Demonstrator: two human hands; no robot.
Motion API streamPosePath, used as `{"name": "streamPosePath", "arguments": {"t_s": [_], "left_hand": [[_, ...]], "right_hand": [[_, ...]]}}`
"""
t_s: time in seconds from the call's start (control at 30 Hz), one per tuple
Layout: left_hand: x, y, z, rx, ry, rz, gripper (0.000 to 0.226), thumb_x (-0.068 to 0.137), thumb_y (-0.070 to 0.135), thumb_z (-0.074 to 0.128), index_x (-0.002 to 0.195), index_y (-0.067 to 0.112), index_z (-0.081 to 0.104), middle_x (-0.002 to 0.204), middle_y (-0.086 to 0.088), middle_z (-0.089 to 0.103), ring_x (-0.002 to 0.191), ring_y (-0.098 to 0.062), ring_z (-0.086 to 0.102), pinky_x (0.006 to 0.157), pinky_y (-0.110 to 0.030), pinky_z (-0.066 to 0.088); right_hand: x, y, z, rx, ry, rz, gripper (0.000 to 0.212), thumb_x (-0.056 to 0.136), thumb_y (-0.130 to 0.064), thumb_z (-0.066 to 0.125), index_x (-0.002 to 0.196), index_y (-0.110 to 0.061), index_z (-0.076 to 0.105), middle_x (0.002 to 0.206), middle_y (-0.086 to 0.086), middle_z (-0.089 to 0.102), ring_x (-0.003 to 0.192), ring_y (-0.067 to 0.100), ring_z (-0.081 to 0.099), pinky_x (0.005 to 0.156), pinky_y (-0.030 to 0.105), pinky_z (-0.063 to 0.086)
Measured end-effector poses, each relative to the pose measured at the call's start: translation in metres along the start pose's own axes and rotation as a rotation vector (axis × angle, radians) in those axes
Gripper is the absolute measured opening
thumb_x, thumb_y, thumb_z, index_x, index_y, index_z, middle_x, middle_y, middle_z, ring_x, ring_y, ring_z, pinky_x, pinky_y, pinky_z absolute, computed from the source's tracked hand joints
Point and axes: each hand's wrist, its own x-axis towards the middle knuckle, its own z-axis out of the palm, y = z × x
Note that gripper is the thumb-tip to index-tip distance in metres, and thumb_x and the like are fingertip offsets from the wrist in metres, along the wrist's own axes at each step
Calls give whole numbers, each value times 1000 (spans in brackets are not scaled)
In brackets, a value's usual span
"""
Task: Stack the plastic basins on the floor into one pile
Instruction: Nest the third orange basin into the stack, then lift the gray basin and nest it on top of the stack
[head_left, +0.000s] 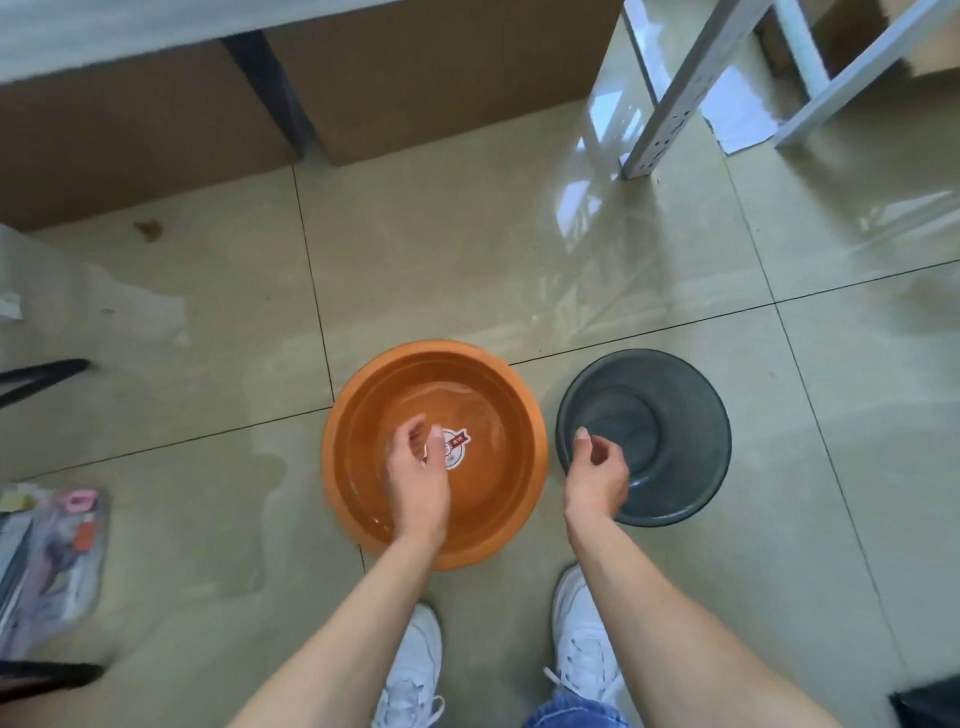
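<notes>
Two plastic basins stand upright side by side on the tiled floor, just in front of my feet. The orange basin (488, 410) is on the left and has a round sticker on its bottom. The dark grey basin (675, 410) is smaller and sits to its right, a small gap between them. My left hand (418, 475) hovers over the inside of the orange basin with its fingers loosely curled, holding nothing. My right hand (597, 475) is above the left rim of the grey basin, fingers curled with the thumb up; I cannot tell whether it touches the rim.
Brown cardboard boxes (415, 78) line the far side under a tabletop. A white metal rack leg (670, 104) stands at the far right. A clear pouch with small items (52, 551) lies on the floor at the left. My white shoes (582, 634) are close behind the basins.
</notes>
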Motion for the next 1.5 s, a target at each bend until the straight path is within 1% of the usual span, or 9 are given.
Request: {"name": "streamPosePath", "arguments": {"t_s": [0.13, 0.27, 0.43, 0.53, 0.63, 0.77, 1.13, 1.33, 1.5], "left_hand": [[-25, 30, 61, -18, -379, 48, 28, 96, 23, 54, 121, 12, 62, 116, -3, 67, 106, -13, 61, 95, -24, 48], [-32, 42, 133, 147, -580, 116, 50, 95, 31, 54, 140, 12, 45, 147, -8, 47, 137, -20, 44, 116, -36, 33], [-21, 29, 179, 360, -483, 173, 70, 97, 32, 49, 154, 10, 15, 164, -6, 8, 152, -19, 8, 121, -29, 8], [-11, 17, 199, 453, -396, 169, 76, 97, 31, 49, 154, 6, 7, 165, -9, 3, 153, -20, 4, 121, -29, 6], [1, 9, 214, 414, -299, -38, 75, 97, 31, 49, 152, -2, 11, 160, -19, 18, 149, -31, 19, 119, -34, 17], [12, -1, 220, 430, -317, -198, 49, 100, 31, 41, 133, -4, 43, 139, -23, 50, 129, -39, 48, 105, -40, 37], [-26, 30, 192, 151, -283, 73, 32, 101, 36, 36, 97, 8, 51, 85, -5, 57, 82, -28, 53, 69, -26, 32], [-35, 65, 134, -44, -121, 129, 35, 99, 43, 38, 101, 13, 56, 96, -1, 64, 95, -23, 58, 84, -33, 43], [-27, 77, 57, -91, 43, 117, 35, 98, 46, 37, 98, 19, 58, 92, -1, 66, 88, -22, 60, 79, -30, 48]], "right_hand": [[23, -1, -23, 125, 1, 18, 37, 92, -43, 57, 104, -10, 67, 107, 9, 70, 103, 29, 63, 92, 35, 45], [81, 5, -61, 165, 132, 33, 39, 92, -43, 56, 102, -7, 67, 104, 11, 71, 101, 31, 64, 89, 33, 45], [147, 23, -89, 129, 307, 144, 50, 88, -51, 56, 117, -11, 62, 125, 14, 58, 113, 34, 59, 95, 40, 45], [181, 37, -93, 47, 223, 217, 60, 89, -51, 56, 134, -12, 51, 138, 14, 49, 123, 35, 53, 101, 42, 42], [207, 51, -87, 122, -9, 287, 52, 87, -48, 60, 125, -14, 56, 121, 13, 61, 108, 31, 60, 96, 37, 47], [219, 65, -80, 220, -155, 318, 27, 87, -39, 63, 99, -14, 62, 92, 7, 64, 82, 27, 59, 81, 35, 50], [182, 26, -108, 211, 186, 118, 61, 76, -73, 48, 78, -14, 63, 86, 9, 74, 82, 32, 70, 83, 42, 56], [114, -32, -111, 251, 229, 32, 66, 77, -75, 45, 76, -12, 64, 78, 4, 72, 77, 30, 68, 76, 35, 54], [52, -61, -79, 214, 107, -48, 66, 82, -74, 38, 81, -13, 64, 84, 6, 74, 82, 33, 69, 73, 35, 48]]}}
